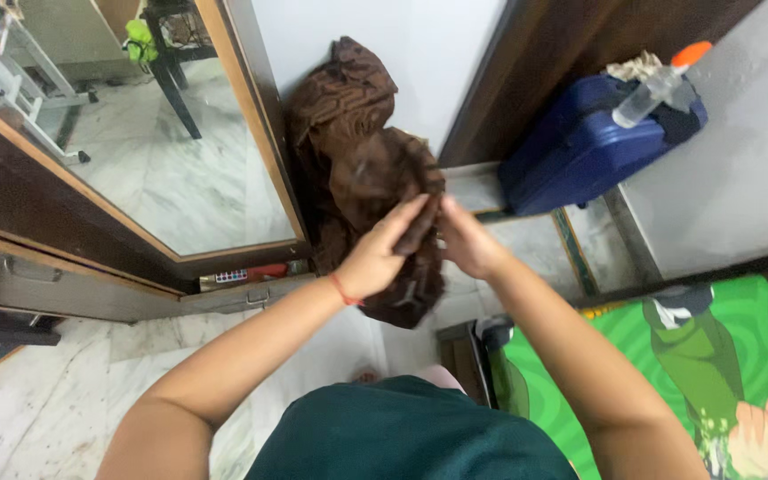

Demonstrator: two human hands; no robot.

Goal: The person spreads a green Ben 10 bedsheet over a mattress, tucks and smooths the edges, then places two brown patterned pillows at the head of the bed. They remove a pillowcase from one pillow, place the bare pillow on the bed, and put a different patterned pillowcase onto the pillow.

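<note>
A dark brown patterned cloth [357, 151] hangs bunched in front of me, its upper part reaching up against the white wall. My left hand [377, 253], with a red thread at the wrist, grips the cloth's lower fold from the left. From the right, my right hand [468, 242] pinches the same fold, fingers nearly touching the left hand's. The lower end of the cloth [411, 298] dangles beneath both hands. My dark green top fills the bottom of the view.
A large mirror [162, 169] in a wooden frame leans at the left above a grey drawer [37, 284]. A blue suitcase [580, 151] with a spray bottle [655, 89] on it stands at the right. A green printed bedsheet [668, 373] covers the lower right. The floor is marble.
</note>
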